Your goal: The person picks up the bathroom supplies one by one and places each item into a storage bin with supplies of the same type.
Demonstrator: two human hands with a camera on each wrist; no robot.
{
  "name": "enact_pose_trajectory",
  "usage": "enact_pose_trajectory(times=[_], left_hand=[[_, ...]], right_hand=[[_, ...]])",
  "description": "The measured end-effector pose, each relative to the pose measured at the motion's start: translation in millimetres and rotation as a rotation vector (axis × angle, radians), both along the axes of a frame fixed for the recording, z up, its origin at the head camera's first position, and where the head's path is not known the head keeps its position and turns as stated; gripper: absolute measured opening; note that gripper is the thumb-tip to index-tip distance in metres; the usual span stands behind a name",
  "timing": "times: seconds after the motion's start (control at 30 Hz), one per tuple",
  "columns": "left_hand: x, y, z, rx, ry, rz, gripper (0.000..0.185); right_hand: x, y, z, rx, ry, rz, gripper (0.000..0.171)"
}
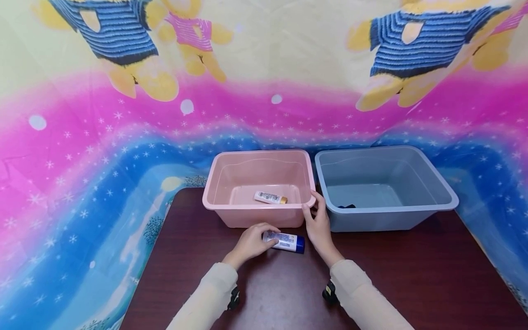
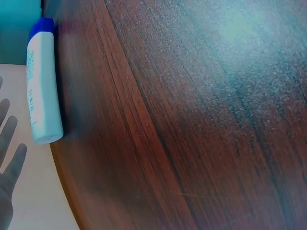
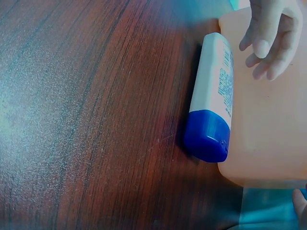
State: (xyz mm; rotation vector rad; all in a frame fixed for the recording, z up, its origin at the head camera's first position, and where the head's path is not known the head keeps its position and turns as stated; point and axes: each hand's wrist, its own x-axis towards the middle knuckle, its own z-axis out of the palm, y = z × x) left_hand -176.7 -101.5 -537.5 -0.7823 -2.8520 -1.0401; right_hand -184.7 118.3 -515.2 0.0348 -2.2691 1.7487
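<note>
A white tube with a blue cap (image 1: 284,241) lies on its side on the dark table, in front of the pink bin (image 1: 252,215). My left hand (image 1: 252,243) overlaps its uncapped end in the head view. The right wrist view shows my left hand's fingers (image 3: 273,45) loosely bent beside the tube, with a gap between. At the pink bin's front right corner is my right hand (image 1: 319,227), its thumb and forefinger spread about the rim in the head view. In the right wrist view only its fingertips (image 3: 300,206) show. Inside the pink bin lies a white tube with an orange-gold cap (image 1: 270,198).
A blue-grey bin (image 1: 371,220) stands just right of the pink one, with a small black thing (image 1: 346,206) low inside it, partly hidden by the front rim. Both stand at the back of the brown table (image 1: 284,293). A printed cloth (image 1: 264,110) hangs behind.
</note>
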Motion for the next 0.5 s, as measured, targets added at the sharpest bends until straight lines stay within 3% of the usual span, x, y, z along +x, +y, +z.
enact_pose_trajectory(times=[0.23,0.5], left_hand=[[-2.9,1.3,-6.2,-0.001,-0.058,-0.001,0.030],[-6.0,4.1,-13.9,-0.003,-0.059,0.027,0.028]], right_hand=[[0.6,-0.1,0.2,0.003,-0.002,-0.001,0.050],[0.0,-0.8,0.0,0.005,-0.006,-0.005,0.050]])
